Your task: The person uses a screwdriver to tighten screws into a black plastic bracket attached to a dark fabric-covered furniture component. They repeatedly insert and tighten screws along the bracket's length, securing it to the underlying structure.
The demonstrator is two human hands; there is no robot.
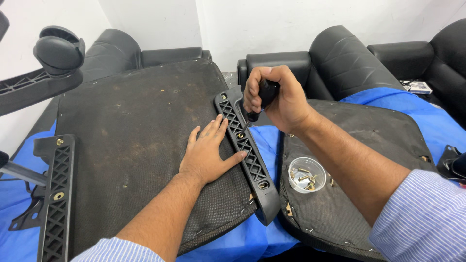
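Note:
My left hand [209, 151] lies flat, fingers apart, on the dark fabric underside of a chair seat [141, 126], right beside a black plastic armrest bracket [248, 155] with a lattice pattern. My right hand [276, 94] is closed around the black handle of a screwdriver [264, 97]. Its tip points down at a brass screw [240, 135] in the upper part of that bracket. Another screw sits in the bracket's lower end.
A second lattice bracket [57, 194] is fixed along the seat's left edge. A clear cup [306, 174] with several brass screws rests on another dark seat panel [369, 140]. A blue sheet [252, 237] lies beneath. Black sofas stand behind; a chair base with a caster [59, 51] is upper left.

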